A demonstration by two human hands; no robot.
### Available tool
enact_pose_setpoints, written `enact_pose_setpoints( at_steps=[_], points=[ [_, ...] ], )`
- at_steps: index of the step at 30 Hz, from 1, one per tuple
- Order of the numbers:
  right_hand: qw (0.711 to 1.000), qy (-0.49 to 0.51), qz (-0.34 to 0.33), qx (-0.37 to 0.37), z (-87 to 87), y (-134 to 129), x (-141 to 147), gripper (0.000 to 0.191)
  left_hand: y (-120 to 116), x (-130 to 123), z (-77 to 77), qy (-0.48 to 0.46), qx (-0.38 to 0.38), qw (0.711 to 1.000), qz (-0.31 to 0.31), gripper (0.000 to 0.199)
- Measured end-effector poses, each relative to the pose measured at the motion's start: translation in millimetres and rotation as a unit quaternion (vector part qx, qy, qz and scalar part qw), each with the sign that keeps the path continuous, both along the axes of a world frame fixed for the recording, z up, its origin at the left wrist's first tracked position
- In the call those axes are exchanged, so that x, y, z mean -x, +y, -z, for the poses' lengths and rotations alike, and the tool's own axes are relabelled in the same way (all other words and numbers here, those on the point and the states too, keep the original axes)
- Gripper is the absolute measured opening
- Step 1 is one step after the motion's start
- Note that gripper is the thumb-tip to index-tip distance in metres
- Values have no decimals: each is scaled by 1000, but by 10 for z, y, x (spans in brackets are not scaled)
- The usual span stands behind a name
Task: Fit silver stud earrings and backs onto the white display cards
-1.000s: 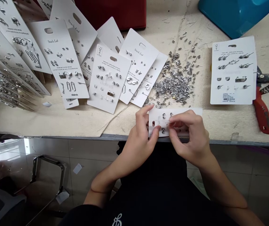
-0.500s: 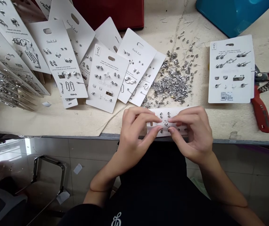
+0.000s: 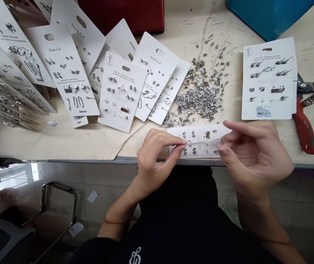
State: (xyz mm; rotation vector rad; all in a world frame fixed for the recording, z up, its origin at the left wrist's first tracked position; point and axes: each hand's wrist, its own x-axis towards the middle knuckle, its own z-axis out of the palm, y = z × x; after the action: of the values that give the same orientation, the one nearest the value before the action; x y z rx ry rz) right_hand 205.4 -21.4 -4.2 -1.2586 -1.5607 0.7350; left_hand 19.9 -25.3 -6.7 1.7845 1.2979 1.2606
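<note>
A white earring card (image 3: 200, 130) lies lengthwise near the table's front edge, its rows of small metal earrings and posts showing. Over it a thin, clear strand (image 3: 203, 143) stretches between my two hands. My left hand (image 3: 157, 152) pinches one end with thumb and forefinger, at the card's left part. At the right end of the card my right hand (image 3: 258, 152), blurred by motion, has thumb and fingers brought together on the other end. Just behind the card spreads a heap of small silver earring pieces (image 3: 203, 101).
Filled earring cards (image 3: 122, 95) overlap at the left, beside a rack of upright cards (image 3: 11, 91). At the right, another card (image 3: 268, 79) partly covers red-handled pliers (image 3: 306, 128). A red box (image 3: 126, 14) and a blue container (image 3: 269, 16) stand at the back.
Both hands were close together over the middle of the card. My right hand has moved right, uncovering more of the card, and the clear strand now shows stretched between the hands.
</note>
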Motion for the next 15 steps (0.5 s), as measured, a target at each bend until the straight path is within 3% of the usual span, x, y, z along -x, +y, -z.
enact_pose_setpoints(
  at_steps=[6,15],
  points=[
    [996,-54,-58,-51,23,35,26,26,1,-21,-2,17,8,1000,14,14],
    [990,-103,-85,-53,137,33,-10,24,-42,17,91,99,14,995,2,29]
  ],
)
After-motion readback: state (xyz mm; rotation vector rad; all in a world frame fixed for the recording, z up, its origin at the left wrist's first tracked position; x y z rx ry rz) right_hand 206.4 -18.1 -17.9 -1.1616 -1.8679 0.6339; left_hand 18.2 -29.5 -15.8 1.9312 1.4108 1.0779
